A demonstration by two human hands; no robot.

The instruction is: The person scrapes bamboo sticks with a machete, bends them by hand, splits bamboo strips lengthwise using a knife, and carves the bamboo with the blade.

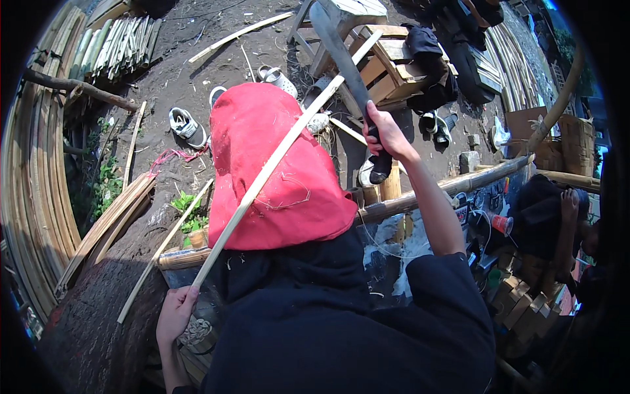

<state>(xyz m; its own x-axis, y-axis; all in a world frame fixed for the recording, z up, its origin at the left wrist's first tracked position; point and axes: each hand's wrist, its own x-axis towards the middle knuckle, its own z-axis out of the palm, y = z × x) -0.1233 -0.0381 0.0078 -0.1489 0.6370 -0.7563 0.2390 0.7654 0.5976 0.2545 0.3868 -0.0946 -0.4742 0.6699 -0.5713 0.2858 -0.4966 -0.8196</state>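
Observation:
A long pale bamboo strip [268, 172] slants across my lap, from the lower left up to the far right. My left hand [176, 314] is closed round its near end. In my right hand [388, 136] I grip the black handle of a machete [346, 60], its broad dark blade pointing up and away. The blade crosses the strip near the strip's far end; whether the two touch I cannot tell. Under the strip a red cloth [279, 125] covers my lap, with thin shavings on it.
Bamboo slats [41, 177] are stacked at the left, beside a large log [105, 322]. A wooden crate [394, 65] stands ahead. Shoes [188, 127] lie on the dirt. A bamboo pole [453, 188] runs along my right. Another person [551, 217] sits at the right.

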